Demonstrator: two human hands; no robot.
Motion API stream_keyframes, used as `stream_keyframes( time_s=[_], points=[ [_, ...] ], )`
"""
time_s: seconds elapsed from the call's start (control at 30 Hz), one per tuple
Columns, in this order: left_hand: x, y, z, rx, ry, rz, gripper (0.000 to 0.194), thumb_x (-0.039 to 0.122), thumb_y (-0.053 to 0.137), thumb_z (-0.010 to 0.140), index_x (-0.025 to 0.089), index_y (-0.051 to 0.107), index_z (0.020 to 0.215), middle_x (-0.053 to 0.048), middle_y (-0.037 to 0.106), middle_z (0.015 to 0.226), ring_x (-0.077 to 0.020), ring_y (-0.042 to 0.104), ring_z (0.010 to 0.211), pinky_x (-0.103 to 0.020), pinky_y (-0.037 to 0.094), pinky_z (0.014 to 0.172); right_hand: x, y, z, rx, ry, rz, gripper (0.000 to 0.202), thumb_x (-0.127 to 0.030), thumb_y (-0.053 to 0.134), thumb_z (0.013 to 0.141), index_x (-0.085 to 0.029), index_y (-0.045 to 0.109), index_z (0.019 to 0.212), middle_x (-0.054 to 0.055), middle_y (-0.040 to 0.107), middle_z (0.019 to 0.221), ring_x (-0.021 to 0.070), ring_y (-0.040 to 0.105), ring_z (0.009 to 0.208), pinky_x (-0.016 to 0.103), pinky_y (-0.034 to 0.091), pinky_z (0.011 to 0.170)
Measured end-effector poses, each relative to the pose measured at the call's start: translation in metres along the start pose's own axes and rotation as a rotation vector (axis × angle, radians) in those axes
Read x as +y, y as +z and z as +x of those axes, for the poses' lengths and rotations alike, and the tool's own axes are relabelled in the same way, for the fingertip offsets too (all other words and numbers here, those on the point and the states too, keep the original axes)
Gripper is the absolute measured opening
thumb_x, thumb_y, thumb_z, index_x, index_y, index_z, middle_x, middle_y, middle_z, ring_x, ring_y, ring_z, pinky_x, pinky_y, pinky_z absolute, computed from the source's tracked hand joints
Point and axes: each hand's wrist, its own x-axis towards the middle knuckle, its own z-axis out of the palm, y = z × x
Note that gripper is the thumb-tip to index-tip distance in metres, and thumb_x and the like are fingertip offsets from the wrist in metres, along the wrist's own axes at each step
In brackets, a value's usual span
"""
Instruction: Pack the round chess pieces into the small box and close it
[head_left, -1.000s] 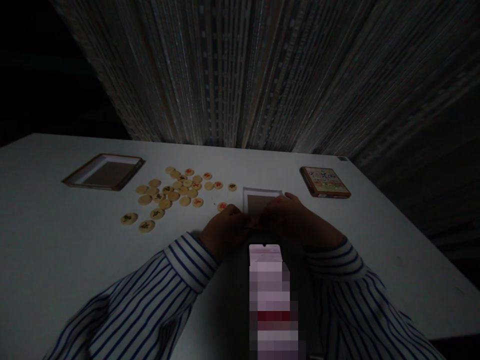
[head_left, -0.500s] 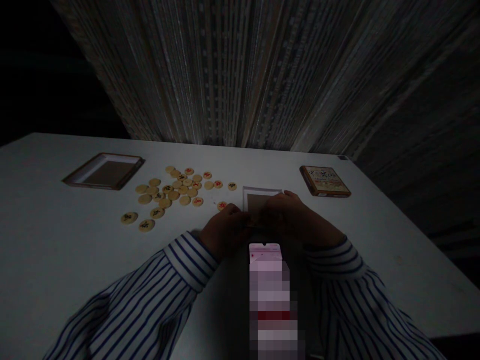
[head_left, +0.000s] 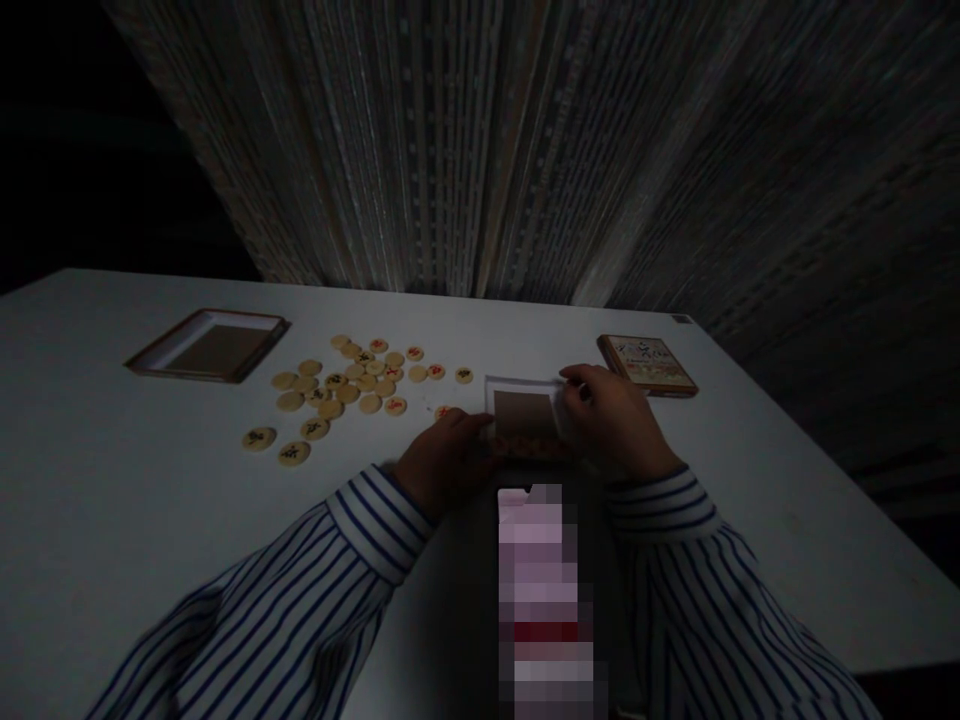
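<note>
A small open box (head_left: 523, 412) with pale walls lies between my hands, and several round pieces (head_left: 529, 447) sit along its near side. My left hand (head_left: 448, 458) grips the box's left edge, with the thumb on the rim. At the box's right side, my right hand (head_left: 613, 420) has its thumb and forefinger at the upper right corner, closed on the rim. Many round wooden pieces (head_left: 346, 392) with red or black characters are spread on the white table to the left; one red-marked piece (head_left: 444, 412) lies just by my left hand.
An open brown-rimmed tray (head_left: 208, 346) lies at the left of the white table (head_left: 150, 490). A closed box (head_left: 649, 364) with a printed lid is at the right. A lit, blurred phone (head_left: 540, 590) shows below my hands. Patterned curtains hang behind.
My right hand has moved back from inside the box to its right edge, uncovering the brown bottom and the pieces at the near side. My left hand has barely moved.
</note>
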Motion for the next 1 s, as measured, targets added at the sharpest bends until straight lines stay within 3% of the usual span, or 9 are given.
stream_keyframes(
  time_s=[0.4, 0.73, 1.0],
  points=[
    [-0.0018, 0.0023, -0.0017, 0.006, 0.008, -0.019, 0.045, 0.022, 0.062, 0.071, 0.010, 0.052, 0.113, -0.011, 0.062, 0.093, -0.0209, 0.060, 0.083, -0.034, 0.050, 0.068, -0.0039, -0.0029, -0.0005, -0.217, 0.129, -0.071, 0.032, -0.024, 0.041, 0.080, -0.016, 0.060, 0.105, 0.011, 0.066, 0.099, 0.0230, 0.061, 0.087, 0.033, 0.042, 0.071],
    [0.0012, -0.0001, -0.0012, -0.020, -0.022, -0.014, 0.045, 0.024, 0.060, 0.072, 0.011, 0.052, 0.114, -0.011, 0.064, 0.096, -0.0213, 0.060, 0.085, -0.034, 0.050, 0.069, -0.0025, -0.0019, -0.0005, -0.242, 0.126, -0.084, 0.032, -0.023, 0.040, 0.080, -0.017, 0.058, 0.107, 0.009, 0.066, 0.099, 0.0226, 0.060, 0.089, 0.032, 0.042, 0.074],
    [0.0015, 0.0015, -0.0019, 0.009, -0.008, -0.037, 0.043, 0.026, 0.060, 0.072, 0.013, 0.053, 0.112, -0.010, 0.064, 0.093, -0.0197, 0.060, 0.079, -0.033, 0.049, 0.066, -0.0025, -0.0021, -0.0018, -0.165, 0.122, -0.076, 0.030, -0.023, 0.042, 0.080, -0.017, 0.060, 0.103, 0.010, 0.067, 0.096, 0.0229, 0.061, 0.085, 0.032, 0.042, 0.069]
  ],
)
